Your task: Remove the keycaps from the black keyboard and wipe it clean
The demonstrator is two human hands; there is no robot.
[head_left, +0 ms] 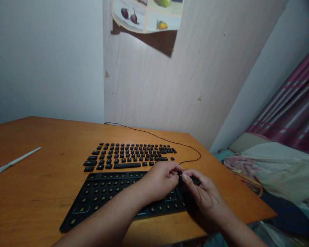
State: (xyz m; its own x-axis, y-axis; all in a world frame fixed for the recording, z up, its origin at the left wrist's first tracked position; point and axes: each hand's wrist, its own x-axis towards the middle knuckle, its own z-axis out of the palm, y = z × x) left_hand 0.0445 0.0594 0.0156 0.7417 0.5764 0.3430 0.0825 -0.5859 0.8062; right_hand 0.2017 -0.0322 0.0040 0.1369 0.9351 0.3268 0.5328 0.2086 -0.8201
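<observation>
A black keyboard base (118, 195) lies on the table, bare of keycaps, its small yellowish key stems showing in rows. My left hand (163, 180) reaches across it, thumb and fingers pinched together near the base's upper right part. Facing it, my right hand (204, 193) is closed at the right end, thumb against curled fingers. Something dark shows between the right thumb and fingers; whether it is the keyboard's corner or a separate piece I cannot tell. What the left fingertips pinch is hidden. Behind the base, loose black keycaps (130, 151) are laid out in rows, with a long spacebar keycap (127, 165) nearest.
A thin black cable (149, 133) curves across the wooden table (48, 192) from the wall to behind my hands. At the left lies a narrow white strip (15, 162). Past the table's right edge are rumpled bedding (278, 161) and a purple curtain (293, 103).
</observation>
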